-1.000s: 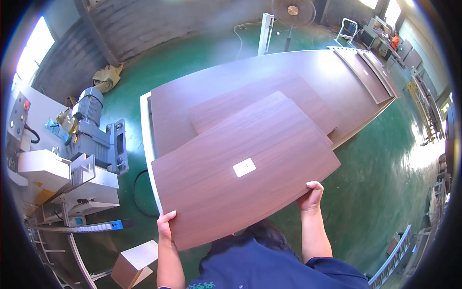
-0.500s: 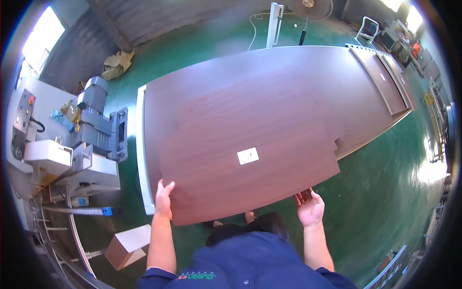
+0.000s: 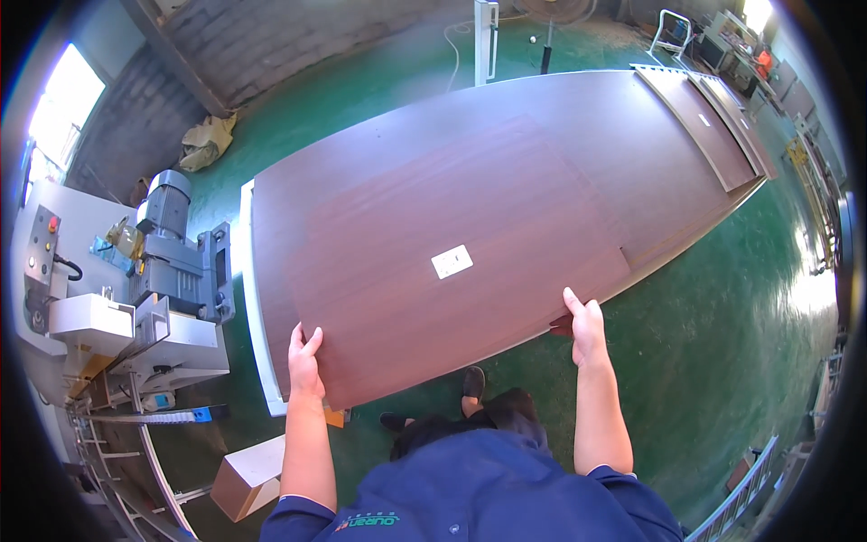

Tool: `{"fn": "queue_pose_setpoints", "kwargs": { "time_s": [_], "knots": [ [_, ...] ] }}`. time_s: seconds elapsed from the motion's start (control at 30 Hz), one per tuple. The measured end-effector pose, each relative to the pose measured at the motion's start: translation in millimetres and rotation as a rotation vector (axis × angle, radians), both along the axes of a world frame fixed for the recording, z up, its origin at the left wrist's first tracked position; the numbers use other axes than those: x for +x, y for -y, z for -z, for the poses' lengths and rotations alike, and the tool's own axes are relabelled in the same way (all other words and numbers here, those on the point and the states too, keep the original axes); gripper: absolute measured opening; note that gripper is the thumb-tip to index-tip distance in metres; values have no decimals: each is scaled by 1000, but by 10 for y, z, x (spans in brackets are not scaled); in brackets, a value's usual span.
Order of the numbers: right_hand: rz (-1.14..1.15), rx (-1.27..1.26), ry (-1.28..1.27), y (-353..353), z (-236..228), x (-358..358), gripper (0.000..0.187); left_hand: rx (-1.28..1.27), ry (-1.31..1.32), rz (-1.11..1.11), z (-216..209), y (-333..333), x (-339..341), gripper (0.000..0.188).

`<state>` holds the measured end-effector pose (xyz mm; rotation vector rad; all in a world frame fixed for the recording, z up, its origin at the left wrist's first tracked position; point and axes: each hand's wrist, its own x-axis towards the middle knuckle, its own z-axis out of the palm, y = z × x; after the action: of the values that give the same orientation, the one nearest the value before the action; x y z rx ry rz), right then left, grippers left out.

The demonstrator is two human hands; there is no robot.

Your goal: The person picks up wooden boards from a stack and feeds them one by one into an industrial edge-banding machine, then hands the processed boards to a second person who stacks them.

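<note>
A dark brown wood-grain panel point(image 3: 397, 330) with a white label point(image 3: 452, 262) lies in front of me over a larger brown board point(image 3: 533, 99). My left hand point(image 3: 305, 366) holds the panel at its near left corner, its thumb and forefinger showing against the side edge. At the right part of the near edge, my right hand point(image 3: 585, 332) grips the panel with the thumb above; its other fingers are mostly hidden under the edge. The panel's near edge juts out over the floor toward me.
A machine with a grey motor point(image 3: 167, 203) stands at the left. Narrower brown panels point(image 3: 700, 131) rest on the board's far right end. A box-shaped piece point(image 3: 248, 474) sits low at the left, with a metal rail point(image 3: 158, 474) beside it. The floor is green.
The panel has shifted away from me and lies more in line with the board beneath. My right hand has moved forward, its thumb now over the near edge. The left hand stays at the corner.
</note>
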<state>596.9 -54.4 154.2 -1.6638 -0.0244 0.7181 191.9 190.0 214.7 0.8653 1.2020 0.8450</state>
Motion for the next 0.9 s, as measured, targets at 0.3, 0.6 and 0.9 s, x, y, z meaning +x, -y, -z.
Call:
{"fn": "queue_pose_setpoints", "kwargs": {
  "time_s": [0.3,0.6,0.9],
  "knots": [
    [-189,-193,57,-367,-462,406,47,46,-109,-76,103,-141,341,74],
    [-274,-439,819,69,-199,913,40,273,-214,-2,390,62,206,71],
    [-196,23,756,-1511,-1171,-588,30,49,-99,-537,1436,1398,-1713,29]
  ]
}}
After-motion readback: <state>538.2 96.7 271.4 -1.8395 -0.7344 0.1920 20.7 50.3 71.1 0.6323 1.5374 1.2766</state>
